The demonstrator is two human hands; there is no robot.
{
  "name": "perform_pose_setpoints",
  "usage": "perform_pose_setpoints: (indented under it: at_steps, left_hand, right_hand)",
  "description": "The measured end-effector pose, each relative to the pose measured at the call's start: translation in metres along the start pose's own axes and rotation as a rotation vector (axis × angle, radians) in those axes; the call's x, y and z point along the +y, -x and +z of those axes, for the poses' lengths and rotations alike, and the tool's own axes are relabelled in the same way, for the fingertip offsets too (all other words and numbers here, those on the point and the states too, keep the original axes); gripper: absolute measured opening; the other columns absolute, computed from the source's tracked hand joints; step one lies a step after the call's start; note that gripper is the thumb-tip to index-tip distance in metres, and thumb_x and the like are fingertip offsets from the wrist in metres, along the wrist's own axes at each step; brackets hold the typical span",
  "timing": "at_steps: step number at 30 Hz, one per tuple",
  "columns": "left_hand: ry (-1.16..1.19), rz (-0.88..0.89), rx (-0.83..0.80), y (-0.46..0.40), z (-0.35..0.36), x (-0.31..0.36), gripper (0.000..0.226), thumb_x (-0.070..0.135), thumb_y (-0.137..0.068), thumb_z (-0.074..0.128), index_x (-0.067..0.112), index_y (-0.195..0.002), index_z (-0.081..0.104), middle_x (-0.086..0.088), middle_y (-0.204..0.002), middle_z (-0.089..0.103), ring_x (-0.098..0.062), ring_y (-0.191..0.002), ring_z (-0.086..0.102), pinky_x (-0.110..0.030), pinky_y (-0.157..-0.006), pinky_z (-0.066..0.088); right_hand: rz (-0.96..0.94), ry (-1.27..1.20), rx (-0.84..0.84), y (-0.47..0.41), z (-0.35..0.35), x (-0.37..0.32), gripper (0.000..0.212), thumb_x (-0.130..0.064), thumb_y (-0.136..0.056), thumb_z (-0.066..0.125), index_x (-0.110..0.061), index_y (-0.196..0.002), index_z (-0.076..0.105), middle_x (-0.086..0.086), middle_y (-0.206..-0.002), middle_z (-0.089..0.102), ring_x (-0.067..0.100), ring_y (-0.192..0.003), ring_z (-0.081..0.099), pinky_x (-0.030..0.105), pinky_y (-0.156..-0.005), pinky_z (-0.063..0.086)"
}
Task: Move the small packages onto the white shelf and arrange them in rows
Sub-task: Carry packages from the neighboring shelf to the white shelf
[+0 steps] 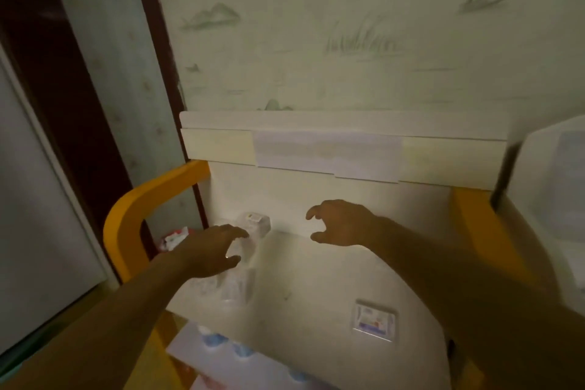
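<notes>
Here, my left hand [212, 252] hovers spread over a row of clear-wrapped small packages [243, 258] at the white shelf's [316, 269] left side, fingers loose, gripping nothing. My right hand [340, 223] hangs mid-shelf, fingers curved but empty. Orange rails [139, 215] bound both sides; bare surface lies between. One flat package [375, 321] sits apart, near the front right.

White flat shelf top [316, 279] between orange curved side rails [142, 209]. Bears a row of clear-wrapped small packages [247, 250] at left, one flat printed packet [375, 320] apart at right.
</notes>
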State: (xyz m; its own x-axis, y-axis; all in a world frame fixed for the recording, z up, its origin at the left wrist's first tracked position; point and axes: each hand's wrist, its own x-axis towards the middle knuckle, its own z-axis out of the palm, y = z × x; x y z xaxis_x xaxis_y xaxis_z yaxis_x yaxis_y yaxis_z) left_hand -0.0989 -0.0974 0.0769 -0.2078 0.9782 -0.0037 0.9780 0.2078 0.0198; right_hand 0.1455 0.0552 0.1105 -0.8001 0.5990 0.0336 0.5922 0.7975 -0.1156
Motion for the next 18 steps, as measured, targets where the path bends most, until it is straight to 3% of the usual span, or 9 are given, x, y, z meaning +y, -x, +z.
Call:
perform_pose_setpoints:
  at_steps: [6, 12, 18]
  left_hand:
    - [-0.026, -0.111, -0.063, -0.044, -0.013, -0.049, 0.054, 0.046, -0.089, 0.06, 0.032, -0.138, 0.042, 0.005, -0.146, 0.044, -0.014, -0.127, 0.049, -0.033, -0.104, 0.044]
    - [-0.025, -0.08, -0.231, -0.067, 0.016, -0.064, 0.053, 0.041, -0.091, 0.059, 0.031, -0.14, 0.042, 0.006, -0.149, 0.041, -0.012, -0.133, 0.041, -0.03, -0.108, 0.037]
    - [0.037, 0.0, -0.251, -0.093, 0.034, -0.084, 0.066, 0.002, -0.086, 0.05, 0.034, -0.142, 0.038, 0.005, -0.152, 0.037, -0.015, -0.136, 0.037, -0.03, -0.109, 0.038]
  right_hand:
    - [-0.082, -0.024, -0.004, -0.072, 0.002, -0.002, 0.052, -0.047, -0.09, 0.056, -0.032, -0.138, 0.043, -0.002, -0.14, 0.048, 0.022, -0.126, 0.047, 0.039, -0.1, 0.042]
    - [-0.108, 0.001, -0.132, -0.126, 0.027, 0.002, 0.054, -0.046, -0.09, 0.056, -0.032, -0.139, 0.04, -0.001, -0.139, 0.05, 0.022, -0.125, 0.048, 0.041, -0.1, 0.044]
    - [-0.12, -0.018, -0.145, -0.171, 0.052, -0.01, 0.053, -0.046, -0.09, 0.056, -0.03, -0.138, 0.042, 0.001, -0.135, 0.052, 0.023, -0.121, 0.051, 0.041, -0.098, 0.045]
